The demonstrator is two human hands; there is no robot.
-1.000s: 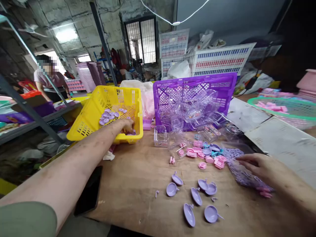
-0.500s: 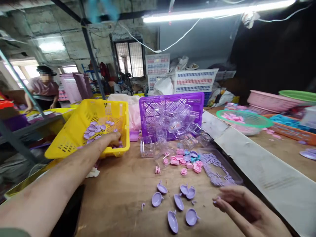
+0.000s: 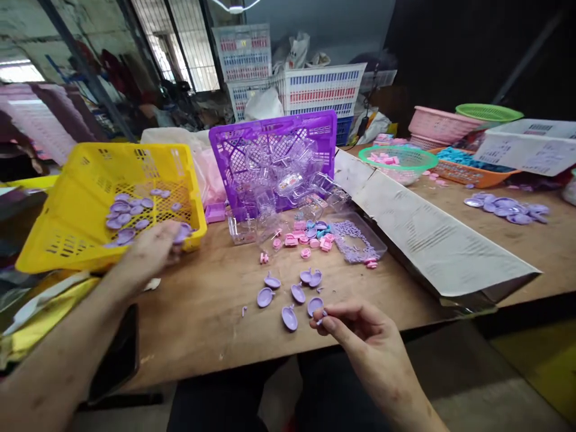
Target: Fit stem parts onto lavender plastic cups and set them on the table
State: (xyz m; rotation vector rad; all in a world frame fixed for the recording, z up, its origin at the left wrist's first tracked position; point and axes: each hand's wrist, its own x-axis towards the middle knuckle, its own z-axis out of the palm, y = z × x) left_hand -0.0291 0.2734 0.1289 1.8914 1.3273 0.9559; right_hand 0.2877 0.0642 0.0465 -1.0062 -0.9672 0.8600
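Note:
My left hand [image 3: 150,251] is closed round several purple round lids [image 3: 182,231] at the front rim of the tilted yellow basket [image 3: 58,222], which holds more of the same lids [image 3: 130,210]. My right hand [image 3: 360,336] hovers over the table's near edge, thumb and forefinger pinched on a tiny purple piece [image 3: 321,318]. Just beyond it several purple toy pans [image 3: 290,294] lie on the wooden table [image 3: 202,312]. Farther back is a pile of small pink and blue toy parts [image 3: 310,234].
A purple basket [image 3: 270,150] of clear plastic cases lies on its side behind the parts. A clear tray [image 3: 360,240] holds purple lacy pieces. A cardboard sheet [image 3: 427,234] slants at right. A black phone [image 3: 117,360] lies at the near left. Baskets [image 3: 443,123] stand far right.
My left hand has drawn back from inside the yellow basket to its front rim with lids in it. My right hand came nearer and pinched a small purple piece. The camera tilted down.

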